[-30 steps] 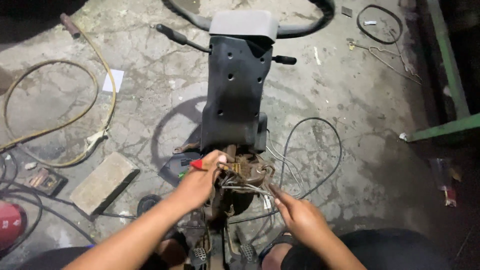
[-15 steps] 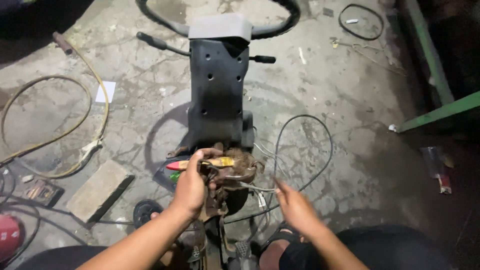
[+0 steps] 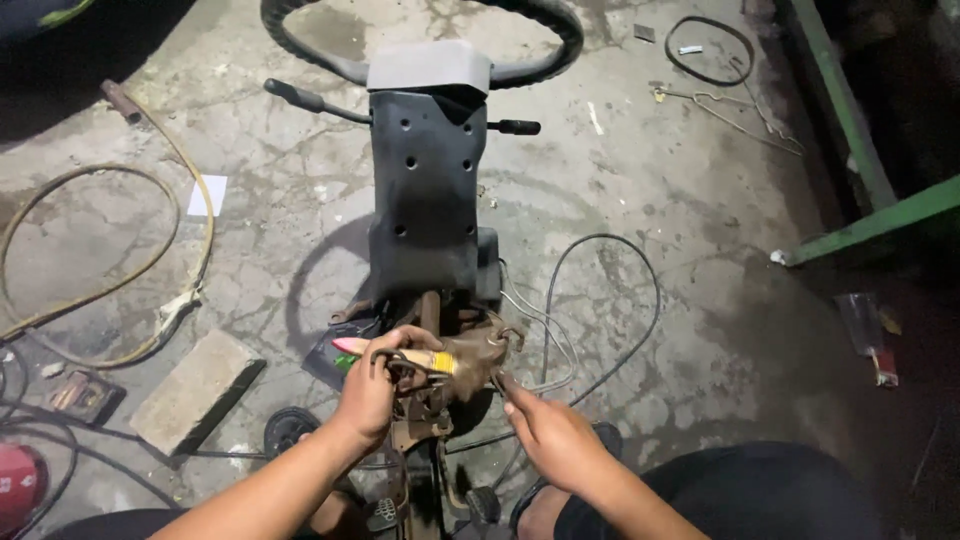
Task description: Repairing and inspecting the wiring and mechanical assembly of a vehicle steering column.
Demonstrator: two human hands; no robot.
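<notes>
A dark grey steering column cover [image 3: 428, 190] with a steering wheel [image 3: 420, 40] at its far end lies on the concrete floor in front of me. At its near end is a rusty brown bracket [image 3: 468, 362] with a metal rod and pedals below. My left hand [image 3: 378, 382] grips the left side of that bracket, fingers around a yellow-handled tool [image 3: 428, 360]. My right hand [image 3: 548, 432] is just right of the bracket, fingertips pinching a thin wire or part at its lower right edge. Grey and black cables [image 3: 575, 330] loop out to the right.
A yellowish hose [image 3: 120, 250] coils at left, with a concrete block [image 3: 195, 390], a red can [image 3: 18, 490] and a small dark disc [image 3: 290, 430] near my left arm. A green metal frame [image 3: 860, 215] runs along the right. Red-and-green screwdriver handles [image 3: 345, 350] lie left of the bracket.
The view has shifted so the column sits lower and nearer. My left hand stays on the bracket; my right hand has moved up closer to its right edge.
</notes>
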